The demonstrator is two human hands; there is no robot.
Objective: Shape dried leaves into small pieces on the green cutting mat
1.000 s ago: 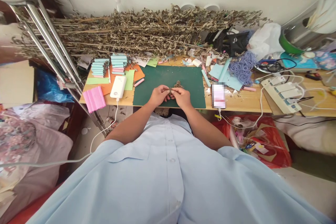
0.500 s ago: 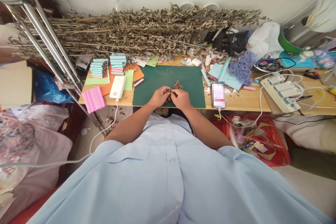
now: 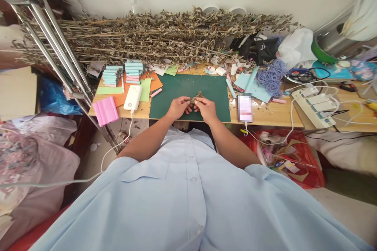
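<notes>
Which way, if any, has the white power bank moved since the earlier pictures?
No, no visible move: the white power bank lies just left of the green mat, as before.

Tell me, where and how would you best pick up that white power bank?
Probably grip the white power bank by the middle of its long edges, from above: it lies broad face up, and its cable leaves the near end.

From my head I look forward and down, light-blue buttoned shirt (image 3: 173,204) close below, light-brown wooden table (image 3: 277,117) mid-frame.
</notes>
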